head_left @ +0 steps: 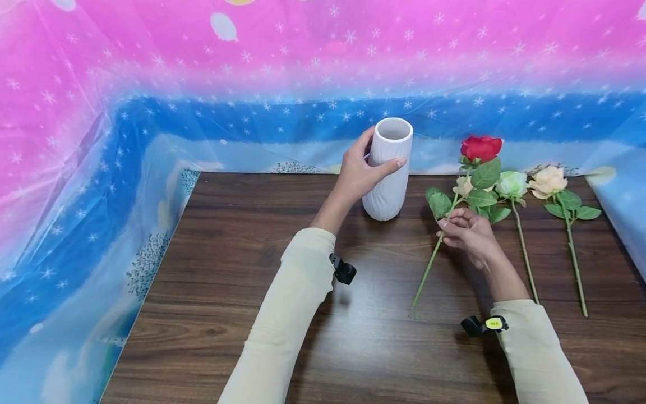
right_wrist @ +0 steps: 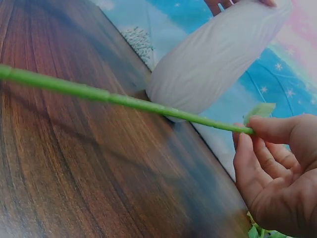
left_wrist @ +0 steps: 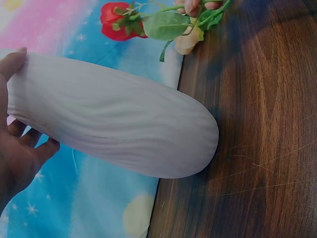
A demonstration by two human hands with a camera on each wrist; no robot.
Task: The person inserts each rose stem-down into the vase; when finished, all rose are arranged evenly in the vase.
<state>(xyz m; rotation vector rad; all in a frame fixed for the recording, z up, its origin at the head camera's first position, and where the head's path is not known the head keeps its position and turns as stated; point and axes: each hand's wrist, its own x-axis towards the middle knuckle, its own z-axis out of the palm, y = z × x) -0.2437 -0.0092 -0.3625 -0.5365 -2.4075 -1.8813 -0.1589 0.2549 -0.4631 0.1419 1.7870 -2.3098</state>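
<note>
My left hand (head_left: 357, 168) grips the vase (head_left: 387, 182) near its top; my right hand (head_left: 471, 233) pinches the red rose (head_left: 481, 148) by its stem (head_left: 426, 275). Risk: high one-handed hold, so vase could tip or slip. Can't quite tell if its base sits flat on the table (head_left: 227, 252). Rose looks top-heavy, could twist in my pinch; its leaves (head_left: 487, 174) could snag the green-white rose (head_left: 512, 184) nearby. Vase: white, tall, wavy relief, mouth up, toward the table's back edge. Rose: right of vase, bloom up, slanted, lower stem bare green.
</note>
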